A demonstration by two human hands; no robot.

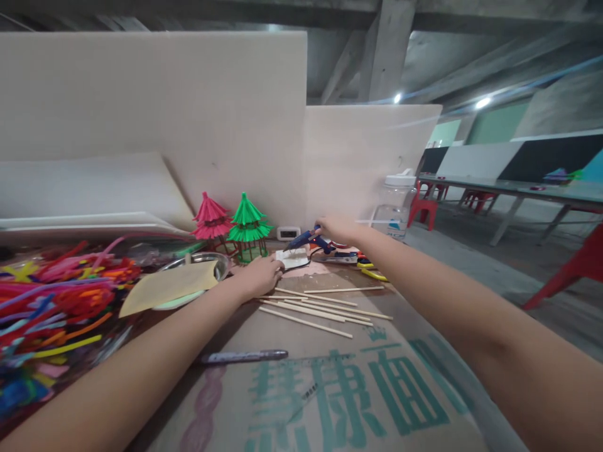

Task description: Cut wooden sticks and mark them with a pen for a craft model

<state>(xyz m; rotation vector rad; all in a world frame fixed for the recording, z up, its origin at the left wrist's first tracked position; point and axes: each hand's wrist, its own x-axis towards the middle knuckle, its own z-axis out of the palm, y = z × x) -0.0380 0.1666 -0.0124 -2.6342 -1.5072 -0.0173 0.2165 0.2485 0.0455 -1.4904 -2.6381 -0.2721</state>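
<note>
My right hand (336, 230) is closed round a blue hot glue gun (304, 240), its nozzle pointing left and down over a small white pad (293, 258). At the pad's left edge is my left hand (264, 276), fingers bent and together, seemingly gripping that edge; the fingertips are partly hidden. Just behind it stand a green two-tiered model pavilion (248, 226) and a pink one (211, 220), both on thin brown posts. Several thin wooden sticks (320, 307) lie in front of the hands.
Colourful pipe cleaners (61, 289) are heaped at the left. A tan sheet (164, 290) lies over a metal bowl (221, 267). Yellow-handled scissors (372, 271) and a clear bottle (393, 207) are at the right. A pen (245, 356) lies in front on printed cardboard (292, 433).
</note>
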